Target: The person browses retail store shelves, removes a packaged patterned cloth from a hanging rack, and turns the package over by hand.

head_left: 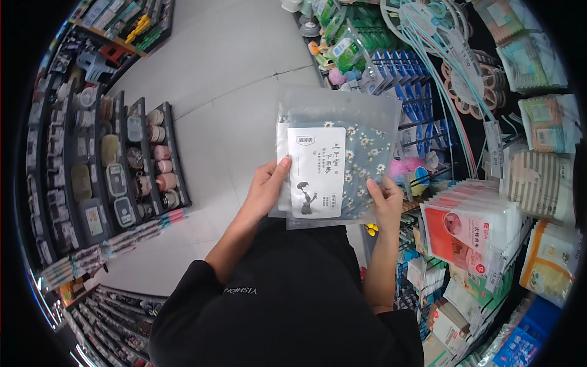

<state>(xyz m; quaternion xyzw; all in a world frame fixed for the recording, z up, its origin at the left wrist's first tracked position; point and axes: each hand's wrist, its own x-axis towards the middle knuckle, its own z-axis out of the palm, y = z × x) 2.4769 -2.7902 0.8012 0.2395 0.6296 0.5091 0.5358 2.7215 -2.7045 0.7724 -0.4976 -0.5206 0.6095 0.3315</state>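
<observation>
In front of my body I hold a clear plastic package [364, 147] of folded grey-blue fabric printed with white daisies. A white label [316, 174] with dark Chinese lettering and a small drawn figure covers its left part. My left hand [269, 183] grips the left edge, thumb on the front and fingers hidden behind. My right hand [386, 199] closes on the lower right edge, its thumb also on the front. A second plastic edge shows at the upper left, so there may be more than one package; I cannot tell.
To the right, hooks carry red-and-white packets [455, 229], a striped cloth pack [541, 183] and blue-carded items [416, 101]. Left, shelves hold lidded containers [116, 180] and pink jars [164, 166]. A grey tiled floor [226, 55] runs between them.
</observation>
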